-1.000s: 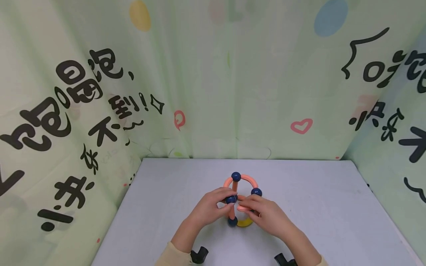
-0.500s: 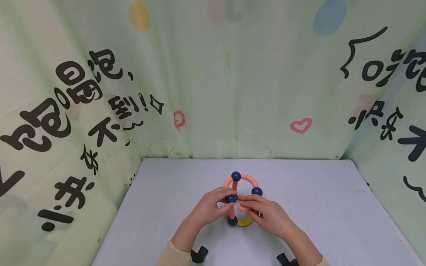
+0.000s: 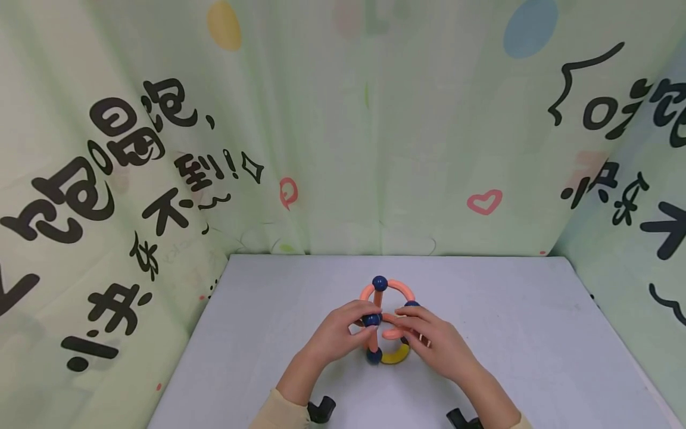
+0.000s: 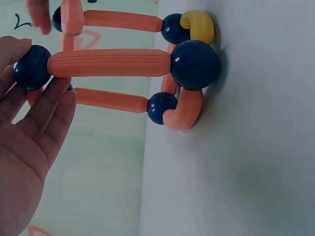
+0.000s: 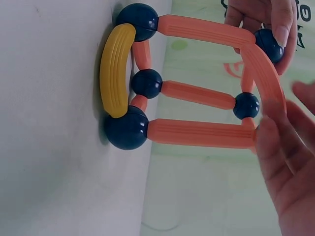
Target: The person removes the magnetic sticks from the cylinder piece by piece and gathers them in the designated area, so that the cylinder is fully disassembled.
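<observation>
A frame of dark blue balls joined by orange sticks stands on the table; a curved yellow stick [image 5: 117, 71] links two of its bottom balls. My left hand [image 3: 343, 330] holds an upper corner ball [image 4: 32, 67] between thumb and fingers, above an upright orange stick [image 4: 110, 63]. At the opposite top corner my right hand [image 3: 436, 345] has thumb and fingers around the near end of a curved orange stick [image 5: 263, 71]. That stick's other end lies close beside the left hand's ball in the head view. The right hand hides the ball at its corner.
The white table [image 3: 536, 333] extends to both sides. Behind it hangs a pale green printed curtain [image 3: 429, 149]. Black wrist-camera parts show beneath the left wrist [image 3: 321, 410] and the right wrist [image 3: 462, 419].
My right hand has shifted slightly right, its fingers now partly covering the right-hand blue ball and baring more of the yellow stick. My left hand stays on its ball.
</observation>
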Demonstrator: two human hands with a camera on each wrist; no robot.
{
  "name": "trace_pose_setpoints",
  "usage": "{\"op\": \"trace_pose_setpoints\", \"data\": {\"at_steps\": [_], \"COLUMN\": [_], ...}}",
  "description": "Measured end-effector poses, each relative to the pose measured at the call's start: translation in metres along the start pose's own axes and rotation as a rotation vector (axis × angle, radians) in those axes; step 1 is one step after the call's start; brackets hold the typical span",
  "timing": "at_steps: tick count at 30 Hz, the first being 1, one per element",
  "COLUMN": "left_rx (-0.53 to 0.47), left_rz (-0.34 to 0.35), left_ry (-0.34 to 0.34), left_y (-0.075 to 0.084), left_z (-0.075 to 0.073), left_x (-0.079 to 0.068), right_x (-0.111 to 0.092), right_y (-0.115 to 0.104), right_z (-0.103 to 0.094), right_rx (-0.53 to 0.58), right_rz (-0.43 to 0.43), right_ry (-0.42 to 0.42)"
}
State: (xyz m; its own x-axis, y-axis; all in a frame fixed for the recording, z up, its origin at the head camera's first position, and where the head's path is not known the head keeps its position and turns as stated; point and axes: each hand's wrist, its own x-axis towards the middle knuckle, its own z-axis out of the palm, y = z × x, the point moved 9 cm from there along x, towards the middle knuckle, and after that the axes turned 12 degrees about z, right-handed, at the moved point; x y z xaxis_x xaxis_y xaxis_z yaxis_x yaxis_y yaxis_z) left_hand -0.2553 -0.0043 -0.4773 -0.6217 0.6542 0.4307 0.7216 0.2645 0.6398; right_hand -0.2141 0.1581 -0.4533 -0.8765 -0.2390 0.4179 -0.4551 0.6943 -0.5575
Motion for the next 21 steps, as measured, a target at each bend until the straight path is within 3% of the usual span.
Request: {"op": "trace_pose_setpoints", "data": {"at_steps": [4,6,9,12,16,21], "left_rx": [0.015,0.03,0.071,0.111,0.099,-0.045], "left_rz": [-0.011,-0.028,-0.034,-0.019,-0.042,-0.218], "left_ry": [0.002,-0.001,0.004,0.034,0.109,0.172], "left_y": [-0.001,-0.002,-0.002,-0.001,-0.007,-0.032], "left_z": [0.0,0.0,0.001,0.0,-0.006,-0.004], "left_x": [0.0,-0.001,-0.001,-0.003,-0.009,-0.027], "right_x": [0.004,0.008,0.013,0.014,0.013,0.01], "right_y": [0.01,0.021,0.04,0.054,0.065,0.07], "right_z": [-0.017,-0.02,-0.014,-0.002,0.008,0.012], "right_rx": [-0.01,-0.002,0.063,0.188,0.284,0.334], "right_rz": [0.115,0.24,0.436,0.571,0.665,0.688], "right_ry": [0.156,0.154,0.022,-0.146,-0.258,-0.269]}}
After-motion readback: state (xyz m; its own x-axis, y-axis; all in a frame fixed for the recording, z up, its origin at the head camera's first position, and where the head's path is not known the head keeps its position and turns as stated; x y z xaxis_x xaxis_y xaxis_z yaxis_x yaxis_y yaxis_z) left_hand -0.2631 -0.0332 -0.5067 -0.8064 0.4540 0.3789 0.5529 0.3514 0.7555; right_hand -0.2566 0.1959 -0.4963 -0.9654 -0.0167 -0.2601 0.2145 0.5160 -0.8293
